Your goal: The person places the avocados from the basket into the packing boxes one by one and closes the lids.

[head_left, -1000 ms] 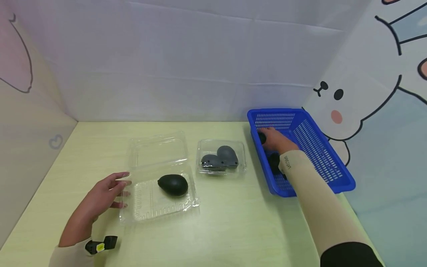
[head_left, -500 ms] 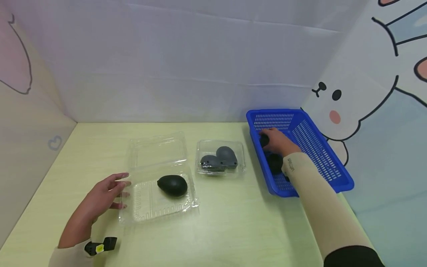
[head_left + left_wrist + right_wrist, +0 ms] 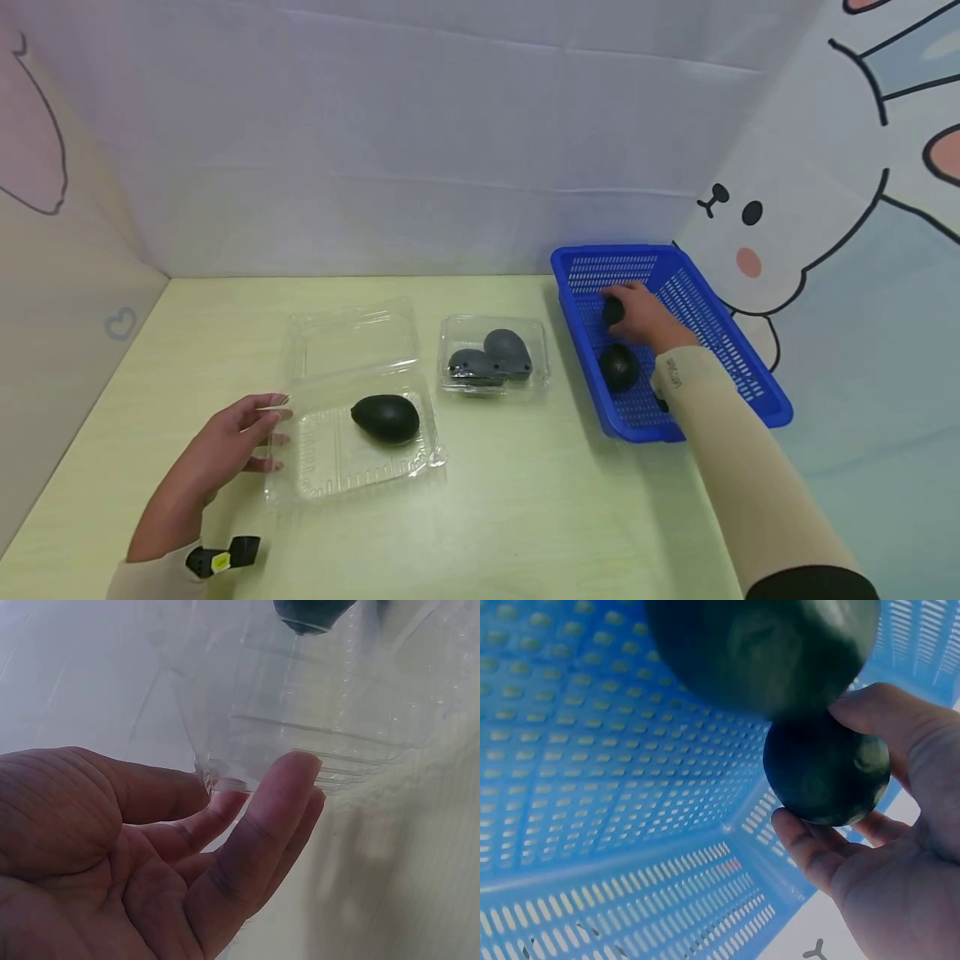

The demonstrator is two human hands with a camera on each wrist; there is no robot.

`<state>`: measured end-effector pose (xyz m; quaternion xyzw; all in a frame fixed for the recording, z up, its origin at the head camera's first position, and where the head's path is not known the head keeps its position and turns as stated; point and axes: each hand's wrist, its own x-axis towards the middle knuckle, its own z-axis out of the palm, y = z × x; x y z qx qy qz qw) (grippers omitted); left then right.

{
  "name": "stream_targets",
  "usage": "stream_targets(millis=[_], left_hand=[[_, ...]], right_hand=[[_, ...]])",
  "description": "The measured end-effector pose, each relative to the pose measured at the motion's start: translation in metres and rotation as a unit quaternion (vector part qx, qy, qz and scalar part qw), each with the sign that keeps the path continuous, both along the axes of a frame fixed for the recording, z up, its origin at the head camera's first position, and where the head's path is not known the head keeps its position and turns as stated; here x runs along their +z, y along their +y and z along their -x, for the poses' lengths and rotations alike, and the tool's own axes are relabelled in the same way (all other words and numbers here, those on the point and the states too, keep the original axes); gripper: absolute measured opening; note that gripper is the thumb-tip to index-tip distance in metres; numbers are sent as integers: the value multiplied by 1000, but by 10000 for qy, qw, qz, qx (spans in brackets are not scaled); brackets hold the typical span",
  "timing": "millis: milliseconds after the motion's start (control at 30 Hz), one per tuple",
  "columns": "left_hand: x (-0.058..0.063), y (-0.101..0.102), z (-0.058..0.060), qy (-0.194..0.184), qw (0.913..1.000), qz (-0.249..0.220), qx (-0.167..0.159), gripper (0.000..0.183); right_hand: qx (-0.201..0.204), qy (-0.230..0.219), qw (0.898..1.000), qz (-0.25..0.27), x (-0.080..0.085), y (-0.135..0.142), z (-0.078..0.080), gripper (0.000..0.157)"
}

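In the head view my left hand (image 3: 238, 440) pinches the left edge of an open clear plastic clamshell box (image 3: 318, 467), its thumb and fingertips at the rim. One dark green, pear-shaped avocado (image 3: 386, 419) lies in the box's right half. Inside the blue basket (image 3: 720, 342), my right hand (image 3: 645, 318) grips another dark avocado (image 3: 613, 311). The right wrist view shows that held avocado (image 3: 825, 772) between thumb and fingers. A second avocado (image 3: 765, 652) is large in the foreground there, at the basket's near part in the head view.
A closed clear box (image 3: 542, 342) with dark grey rounded pieces (image 3: 508, 352) stands between the open box and the basket. Part of another dark thing (image 3: 662, 405) shows under the right sleeve. Printed cloth walls (image 3: 450, 150) bound the table (image 3: 510, 500) at back and sides.
My right hand has moved right with the avocado, away from the basket's left wall, uncovering more of the second avocado. The left hand and open box hold their place.
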<state>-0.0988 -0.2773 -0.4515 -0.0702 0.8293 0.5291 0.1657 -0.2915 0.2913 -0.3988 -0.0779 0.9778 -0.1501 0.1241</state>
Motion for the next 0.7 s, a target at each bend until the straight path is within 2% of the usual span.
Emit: stream_targets(millis=[367,700], left_hand=[[0,-3,1,-42,10000,-4,2,48],[0,-4,2,-28,10000,67,36,48]], right_hand=[[-39,273,9996,53,15,8,-6,65],[130,681,9972,268,44,-17,-8,67]])
